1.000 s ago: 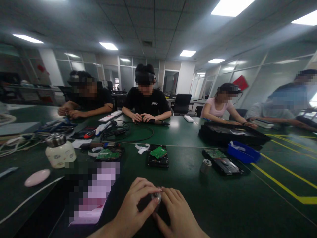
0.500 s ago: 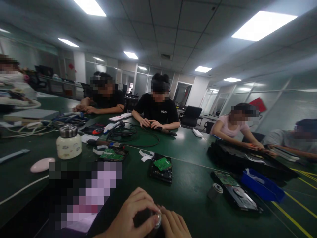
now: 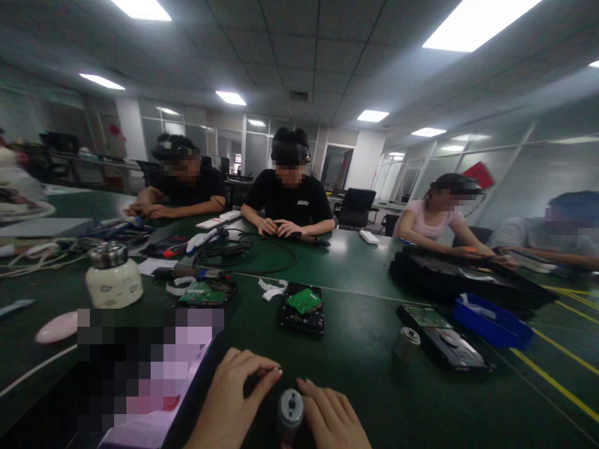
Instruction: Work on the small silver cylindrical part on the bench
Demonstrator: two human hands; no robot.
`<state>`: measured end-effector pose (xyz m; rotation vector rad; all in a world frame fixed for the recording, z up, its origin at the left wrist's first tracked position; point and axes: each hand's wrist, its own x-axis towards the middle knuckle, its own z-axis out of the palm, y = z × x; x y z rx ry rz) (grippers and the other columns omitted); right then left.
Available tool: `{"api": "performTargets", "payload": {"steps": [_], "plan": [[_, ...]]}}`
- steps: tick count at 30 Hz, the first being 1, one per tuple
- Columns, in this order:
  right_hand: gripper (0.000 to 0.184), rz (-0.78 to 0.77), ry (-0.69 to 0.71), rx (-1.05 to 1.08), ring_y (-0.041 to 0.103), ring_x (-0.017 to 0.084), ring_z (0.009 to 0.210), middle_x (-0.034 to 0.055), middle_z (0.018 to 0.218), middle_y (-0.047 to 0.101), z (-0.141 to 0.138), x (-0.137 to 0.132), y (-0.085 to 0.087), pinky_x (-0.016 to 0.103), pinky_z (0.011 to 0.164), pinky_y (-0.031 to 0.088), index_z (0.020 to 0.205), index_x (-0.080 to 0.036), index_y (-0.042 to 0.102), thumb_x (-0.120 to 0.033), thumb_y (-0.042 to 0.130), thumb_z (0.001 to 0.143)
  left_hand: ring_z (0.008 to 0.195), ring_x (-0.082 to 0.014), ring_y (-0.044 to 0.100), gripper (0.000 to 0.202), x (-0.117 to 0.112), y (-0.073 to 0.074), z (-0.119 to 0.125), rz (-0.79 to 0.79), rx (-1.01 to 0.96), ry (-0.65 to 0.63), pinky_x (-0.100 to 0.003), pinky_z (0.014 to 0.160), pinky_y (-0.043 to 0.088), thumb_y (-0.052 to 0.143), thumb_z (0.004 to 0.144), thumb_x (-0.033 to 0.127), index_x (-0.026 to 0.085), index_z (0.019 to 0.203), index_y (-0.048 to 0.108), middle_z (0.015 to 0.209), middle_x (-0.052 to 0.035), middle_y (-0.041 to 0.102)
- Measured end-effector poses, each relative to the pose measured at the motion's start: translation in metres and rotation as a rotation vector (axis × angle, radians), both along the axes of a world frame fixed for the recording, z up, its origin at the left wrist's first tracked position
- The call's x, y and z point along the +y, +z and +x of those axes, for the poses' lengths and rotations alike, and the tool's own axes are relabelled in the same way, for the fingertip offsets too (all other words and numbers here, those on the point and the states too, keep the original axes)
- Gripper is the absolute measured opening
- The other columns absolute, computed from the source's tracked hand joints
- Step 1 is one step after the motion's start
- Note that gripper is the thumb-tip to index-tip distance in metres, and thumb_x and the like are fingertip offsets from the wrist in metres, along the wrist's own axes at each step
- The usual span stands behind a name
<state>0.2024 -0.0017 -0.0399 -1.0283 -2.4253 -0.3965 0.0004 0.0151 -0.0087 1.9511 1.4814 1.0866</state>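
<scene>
A small metal cylinder [image 3: 290, 406] with a dark centre hole stands upright between my hands at the bottom edge of the view. My right hand [image 3: 333, 416] rests against its right side with the fingers curled around it. My left hand [image 3: 233, 399] sits just left of it, fingers bent, the index tip pinched towards the thumb above the cylinder; I cannot make out whether anything is in the pinch. Both hands are low over the dark green table [image 3: 365, 374].
A hard drive with a green board [image 3: 303, 308] lies ahead; another drive [image 3: 444, 340] with a metal cylinder [image 3: 406, 342] and a blue bin [image 3: 493, 321] lie right. A white jar [image 3: 113, 280], pink oval [image 3: 57, 327], cables [image 3: 243, 252] and a blurred booklet [image 3: 150, 368] lie left. Several people work opposite.
The view has tilted and shifted. My left index finger has lifted off the cylinder's top, so its end face now shows between the hands. The right hand stays beside it.
</scene>
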Motion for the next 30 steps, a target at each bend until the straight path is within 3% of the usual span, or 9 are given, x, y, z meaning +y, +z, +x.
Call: {"api": "performTargets", "payload": {"steps": [5, 13, 17, 21, 30], "plan": [[0.037, -0.021, -0.011, 0.005, 0.067, 0.022, 0.088, 0.0061, 0.108, 0.070, -0.004, -0.002, 0.012, 0.031, 0.075, 0.051, 0.106, -0.020, 0.059, -0.045, 0.063, 0.079, 0.085, -0.0248, 0.058, 0.006, -0.003, 0.001, 0.001, -0.057, 0.123, 0.033, -0.039, 0.077, 0.044, 0.067, 0.079, 0.023, 0.025, 0.079, 0.074, 0.080, -0.0019, 0.069], [0.042, -0.273, -0.121, 0.022, 0.064, 0.030, 0.099, 0.0085, 0.117, 0.066, -0.010, -0.008, 0.016, 0.041, 0.083, 0.052, 0.110, -0.020, 0.062, -0.046, 0.065, 0.076, 0.084, -0.0256, 0.058, 0.007, -0.001, 0.001, -0.001, 0.012, 0.070, 0.049, -0.040, 0.075, 0.046, 0.067, 0.080, 0.027, 0.026, 0.080, 0.073, 0.081, -0.0025, 0.069], [0.041, -0.360, -0.129, 0.027, 0.063, 0.030, 0.101, 0.0095, 0.119, 0.065, -0.012, -0.011, 0.026, 0.042, 0.086, 0.052, 0.109, -0.019, 0.064, -0.044, 0.064, 0.077, 0.086, -0.0227, 0.056, 0.013, -0.004, 0.004, -0.003, 0.188, -0.094, -0.008, -0.036, 0.077, 0.047, 0.063, 0.083, 0.036, 0.028, 0.087, 0.073, 0.084, -0.0022, 0.066], [0.042, -0.453, -0.131, 0.050, 0.060, 0.030, 0.106, 0.0112, 0.123, 0.062, -0.016, -0.016, 0.039, 0.044, 0.091, 0.049, 0.112, -0.016, 0.063, -0.041, 0.062, 0.078, 0.085, -0.0196, 0.054, 0.011, -0.009, 0.008, -0.004, 0.390, -0.126, -0.178, -0.030, 0.073, 0.047, 0.064, 0.084, 0.031, 0.032, 0.092, 0.072, 0.084, -0.0014, 0.062], [0.047, -0.568, -0.162, 0.084, 0.053, 0.031, 0.115, 0.0118, 0.129, 0.057, -0.019, -0.022, 0.046, 0.046, 0.099, 0.041, 0.120, -0.014, 0.060, -0.034, 0.058, 0.077, 0.092, -0.0207, 0.049, 0.020, -0.012, 0.012, -0.004, 0.375, -0.070, -0.312, -0.034, 0.078, 0.046, 0.063, 0.086, 0.024, 0.034, 0.100, 0.071, 0.091, -0.0025, 0.063]]}}
